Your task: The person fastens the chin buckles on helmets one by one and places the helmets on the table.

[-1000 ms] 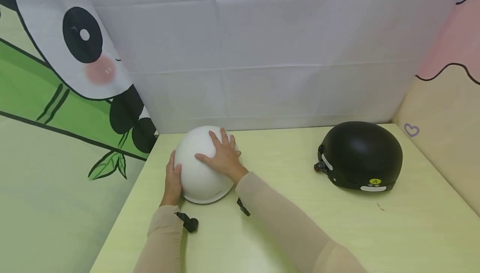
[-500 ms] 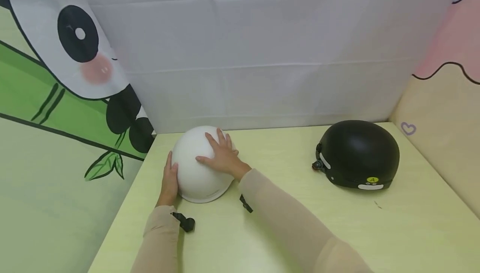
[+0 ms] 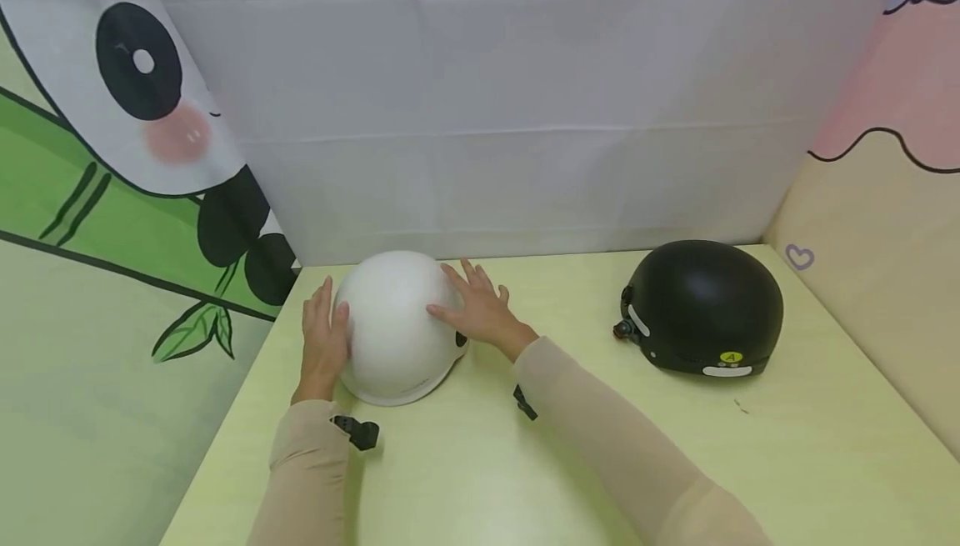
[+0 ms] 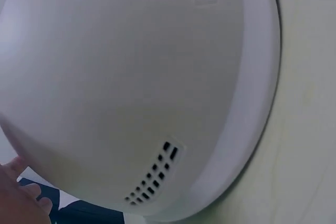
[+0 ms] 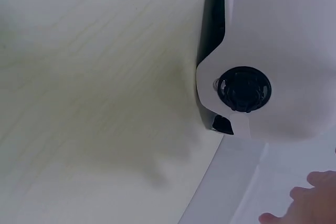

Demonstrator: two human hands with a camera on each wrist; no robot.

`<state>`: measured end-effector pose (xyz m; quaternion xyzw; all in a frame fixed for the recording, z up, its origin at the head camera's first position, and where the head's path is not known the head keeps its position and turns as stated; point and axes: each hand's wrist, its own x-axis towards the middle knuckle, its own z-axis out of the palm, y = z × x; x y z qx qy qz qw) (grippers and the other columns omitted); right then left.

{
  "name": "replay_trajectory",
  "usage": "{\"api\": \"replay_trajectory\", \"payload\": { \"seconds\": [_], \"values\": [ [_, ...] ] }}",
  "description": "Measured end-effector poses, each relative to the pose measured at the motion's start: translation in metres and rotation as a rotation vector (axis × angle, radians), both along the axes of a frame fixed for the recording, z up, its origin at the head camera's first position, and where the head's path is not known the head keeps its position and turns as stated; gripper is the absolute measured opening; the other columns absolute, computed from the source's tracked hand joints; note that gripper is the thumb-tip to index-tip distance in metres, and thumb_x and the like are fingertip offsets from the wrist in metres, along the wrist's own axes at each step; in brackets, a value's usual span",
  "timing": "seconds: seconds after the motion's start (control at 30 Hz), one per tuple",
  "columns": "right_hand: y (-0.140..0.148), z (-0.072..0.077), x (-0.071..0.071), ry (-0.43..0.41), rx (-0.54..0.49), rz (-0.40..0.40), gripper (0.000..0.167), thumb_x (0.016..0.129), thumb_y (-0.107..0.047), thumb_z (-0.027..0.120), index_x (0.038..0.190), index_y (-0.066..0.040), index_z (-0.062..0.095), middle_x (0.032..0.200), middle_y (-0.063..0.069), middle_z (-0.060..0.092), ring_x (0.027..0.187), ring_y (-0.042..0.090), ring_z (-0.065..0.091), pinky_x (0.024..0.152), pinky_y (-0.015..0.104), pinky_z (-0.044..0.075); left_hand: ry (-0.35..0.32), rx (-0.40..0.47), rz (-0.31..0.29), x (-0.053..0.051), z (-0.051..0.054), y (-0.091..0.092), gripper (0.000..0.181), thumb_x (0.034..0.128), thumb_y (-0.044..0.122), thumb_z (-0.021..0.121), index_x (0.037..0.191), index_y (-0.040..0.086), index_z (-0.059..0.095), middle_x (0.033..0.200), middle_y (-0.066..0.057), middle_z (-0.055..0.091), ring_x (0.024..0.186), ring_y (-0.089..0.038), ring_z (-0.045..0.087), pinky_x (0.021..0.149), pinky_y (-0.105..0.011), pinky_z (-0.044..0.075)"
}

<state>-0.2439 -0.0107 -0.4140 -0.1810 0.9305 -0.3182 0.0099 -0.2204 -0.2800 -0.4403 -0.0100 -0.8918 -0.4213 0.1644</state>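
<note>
A white helmet (image 3: 393,329) sits dome up on the table's left half, its rim down on the tabletop. My left hand (image 3: 324,346) stands along its left side with fingers extended; whether it touches the shell I cannot tell. At the helmet's upper right, my right hand (image 3: 483,306) is spread, fingers straight, and grips nothing. In the right wrist view its fingers (image 5: 310,198) appear apart from the shell, and a round black fitting (image 5: 244,89) shows on the helmet's side. Vent slots (image 4: 152,174) pierce the shell in the left wrist view.
A black helmet (image 3: 705,308) with a yellow sticker stands at the table's right. The pale table (image 3: 465,463) meets a white cloth backdrop (image 3: 525,112) behind, a panda-printed sheet (image 3: 82,379) at left and a pink and cream sheet (image 3: 885,262) at right.
Both hands have come away from their hold on the white helmet: the right moved rightward off the dome, the left slightly left. The helmet stays put, and the whole view has shifted a little.
</note>
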Motion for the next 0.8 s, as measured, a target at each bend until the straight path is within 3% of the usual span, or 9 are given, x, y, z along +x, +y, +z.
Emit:
{"api": "replay_trajectory", "payload": {
  "seconds": [0.1,0.3,0.53,0.67,0.8],
  "values": [
    [0.007,-0.001,0.001,0.015,0.022,-0.004,0.079,0.093,-0.064,0.047,0.157,-0.028,0.017,0.162,0.006,0.008,0.146,0.028,0.005,0.109,0.062,0.006,0.031,-0.061,0.012,0.0,0.007,0.003,0.062,0.1029,0.046,0.036,0.157,0.018,0.022,0.157,-0.019,0.015,0.145,-0.037,-0.005,0.106,-0.068,0.005],
    [0.022,0.0,0.001,0.041,0.083,-0.034,0.079,0.095,-0.064,0.044,0.158,-0.025,0.016,0.161,0.01,0.013,0.146,0.029,0.01,0.111,0.059,0.008,0.055,-0.27,0.014,-0.001,0.025,0.02,0.067,0.1005,0.051,0.042,0.155,0.015,0.027,0.156,-0.022,0.016,0.144,-0.041,-0.005,0.108,-0.066,0.003],
    [0.044,0.002,0.005,0.051,0.166,-0.078,0.076,0.095,-0.065,0.039,0.158,-0.027,0.017,0.161,0.009,0.012,0.146,0.03,0.01,0.111,0.058,0.006,0.099,-0.414,-0.109,0.004,0.048,0.066,0.067,0.0999,0.045,0.047,0.154,0.01,0.029,0.156,-0.027,0.015,0.142,-0.046,-0.006,0.111,-0.059,0.0],
    [0.055,0.003,0.007,0.053,0.196,-0.094,0.074,0.096,-0.065,0.037,0.157,-0.029,0.018,0.161,0.01,0.01,0.146,0.032,0.009,0.11,0.06,0.007,0.067,-0.466,-0.175,0.005,0.055,0.095,0.069,0.0991,0.05,0.045,0.155,0.013,0.028,0.157,-0.025,0.012,0.143,-0.045,-0.008,0.111,-0.058,0.001],
    [0.063,0.004,0.01,0.037,0.224,-0.095,0.072,0.096,-0.066,0.035,0.157,-0.03,0.018,0.162,0.01,0.008,0.146,0.034,0.006,0.109,0.062,0.006,0.023,-0.531,-0.198,0.003,0.056,0.12,0.07,0.0991,0.055,0.042,0.155,0.015,0.027,0.158,-0.024,0.011,0.142,-0.045,-0.007,0.111,-0.058,0.002]
  ]
}}
